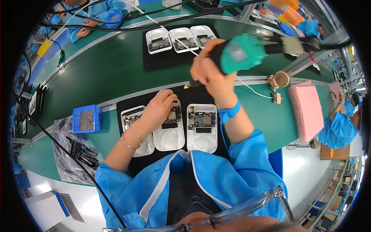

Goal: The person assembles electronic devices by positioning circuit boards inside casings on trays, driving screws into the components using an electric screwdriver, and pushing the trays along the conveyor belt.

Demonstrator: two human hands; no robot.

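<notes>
My right hand is wrapped round a green and black electric screwdriver, raised and slightly blurred. Its tip points left, above the far edge of the black mat. At the top end of the middle white plastic housing, my left hand has its fingers bent and pressed together. What they pinch is hidden. That housing holds a circuit board, partly covered by the hand. To its right lies another housing with its board in full view. A third housing sits partly under my left wrist.
A blue bin of small metal parts stands at left, beside a plastic bag of black pieces. Three more housings rest beyond the rail. A small fan and pink sheets are at right. Cables cross overhead. Other people sit nearby.
</notes>
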